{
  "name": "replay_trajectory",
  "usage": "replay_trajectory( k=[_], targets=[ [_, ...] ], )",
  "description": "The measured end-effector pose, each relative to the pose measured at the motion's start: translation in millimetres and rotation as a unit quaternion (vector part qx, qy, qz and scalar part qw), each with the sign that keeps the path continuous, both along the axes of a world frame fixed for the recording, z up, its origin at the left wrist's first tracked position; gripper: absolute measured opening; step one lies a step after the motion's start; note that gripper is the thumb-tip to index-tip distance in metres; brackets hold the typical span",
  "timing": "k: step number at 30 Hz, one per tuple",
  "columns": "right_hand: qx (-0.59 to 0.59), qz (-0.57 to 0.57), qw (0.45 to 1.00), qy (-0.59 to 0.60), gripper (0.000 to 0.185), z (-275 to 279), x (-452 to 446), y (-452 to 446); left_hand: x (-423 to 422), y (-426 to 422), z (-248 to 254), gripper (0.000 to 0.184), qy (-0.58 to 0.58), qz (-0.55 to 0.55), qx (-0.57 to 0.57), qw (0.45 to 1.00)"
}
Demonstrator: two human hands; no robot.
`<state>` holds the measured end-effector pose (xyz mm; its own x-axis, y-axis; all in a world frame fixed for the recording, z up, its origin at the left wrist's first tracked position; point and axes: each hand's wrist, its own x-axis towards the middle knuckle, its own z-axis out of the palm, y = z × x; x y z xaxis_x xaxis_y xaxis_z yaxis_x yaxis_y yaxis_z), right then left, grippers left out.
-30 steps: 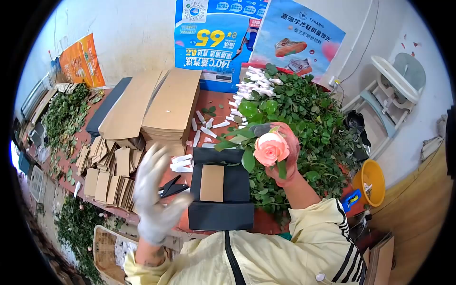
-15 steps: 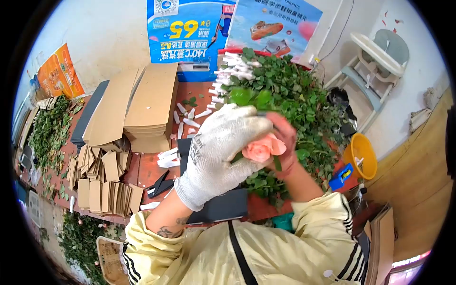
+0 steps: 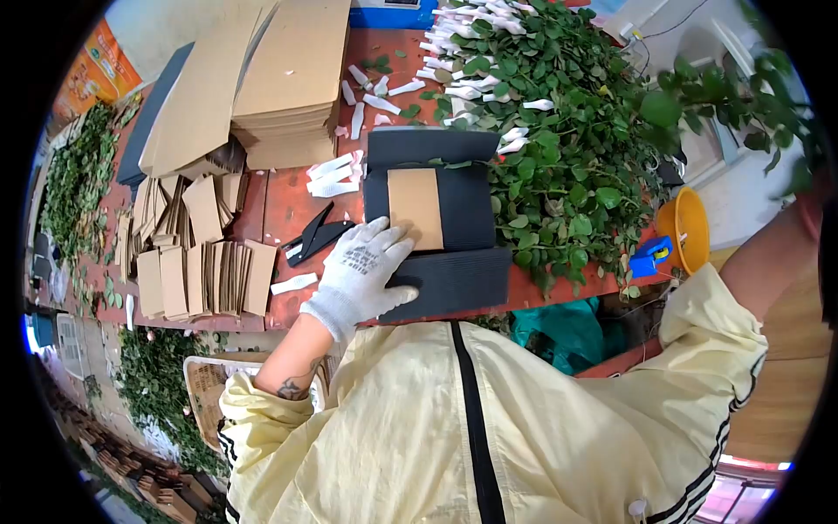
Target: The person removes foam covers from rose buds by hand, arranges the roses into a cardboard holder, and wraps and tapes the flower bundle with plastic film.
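Observation:
My left hand [image 3: 365, 264], in a white knit glove, lies palm down with its fingers spread. Its fingertips rest on a brown cardboard piece [image 3: 415, 205] and its thumb lies on a folded black corrugated sheet [image 3: 454, 284]. Far out at the right edge is my bare right hand [image 3: 813, 214], mostly cut off by the dark rim, its fingers hidden. A leafy green stem [image 3: 724, 109] is raised there and runs to that hand; no bloom on it shows. Beside my left hand is a black stapler [image 3: 316, 237].
Rose stems with leaves [image 3: 567, 166] and white-sleeved buds [image 3: 476, 87] pile up behind and right. Cardboard stacks [image 3: 284, 96] and small cardboard pieces [image 3: 209, 275] stand left. A yellow basin [image 3: 690, 231] and a blue tape dispenser [image 3: 650, 256] sit at right.
Both hands were together around a pink rose in front of me. My left hand has dropped to the cardboard; my right has swung far right. The view has tilted down.

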<state>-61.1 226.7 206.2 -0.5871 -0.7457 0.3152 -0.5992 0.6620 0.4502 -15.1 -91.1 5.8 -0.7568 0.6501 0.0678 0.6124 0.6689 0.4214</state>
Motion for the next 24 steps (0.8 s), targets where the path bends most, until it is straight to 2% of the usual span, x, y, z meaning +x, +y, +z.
replay_trajectory(
  k=[5,7,9,10,11,13,15,16,17,19,20,21,23,24],
  targets=[
    [0.108,0.007,0.989,-0.104,0.025,-63,-8,-37,4,6,-26,0.061,-0.025,0.036,0.017,0.999],
    [0.132,0.007,0.98,-0.149,0.024,-101,-11,-48,6,5,-22,0.059,-0.02,0.033,0.018,0.999],
    [0.147,0.008,0.972,-0.184,0.023,-137,-12,-59,2,-5,-18,0.055,-0.033,0.015,0.106,0.994],
    [0.151,0.008,0.968,-0.199,0.022,-153,-13,-64,2,-16,-20,0.049,-0.013,0.04,0.201,0.979],
    [0.152,0.006,0.965,-0.212,0.022,-164,-12,-69,-4,-21,-2,0.04,-0.093,0.095,0.231,0.964],
    [0.149,-0.008,0.956,-0.251,0.021,-179,-10,-75,-22,-32,-10,0.034,-0.131,0.186,0.271,0.935],
    [0.145,-0.025,0.947,-0.286,0.025,-187,-9,-76,-47,-33,-1,0.03,-0.11,0.207,0.19,0.953],
    [0.137,-0.029,0.94,-0.311,0.03,-194,-10,-74,-56,-29,-4,0.032,-0.041,0.174,0.19,0.965],
    [0.131,-0.033,0.932,-0.336,0.035,-196,-11,-75,-64,-25,-11,0.032,-0.04,0.177,0.185,0.966],
    [0.123,-0.033,0.932,-0.338,0.037,-198,-14,-73,-77,-15,-24,0.034,0.116,0.031,0.144,0.982],
    [0.102,-0.011,0.939,-0.328,0.039,-204,-14,-69,-82,-10,-27,0.037,0.141,-0.005,0.105,0.984],
    [0.081,0.01,0.944,-0.318,0.041,-209,-14,-66,-85,-6,-30,0.037,0.141,-0.006,0.101,0.985],
    [0.065,0.02,0.948,-0.31,0.042,-214,-15,-63,-86,7,-19,0.041,0.053,-0.007,0.029,0.998],
    [0.052,0.029,0.952,-0.302,0.044,-217,-15,-61,-90,9,-25,0.044,0.059,-0.007,-0.036,0.998]
  ],
)
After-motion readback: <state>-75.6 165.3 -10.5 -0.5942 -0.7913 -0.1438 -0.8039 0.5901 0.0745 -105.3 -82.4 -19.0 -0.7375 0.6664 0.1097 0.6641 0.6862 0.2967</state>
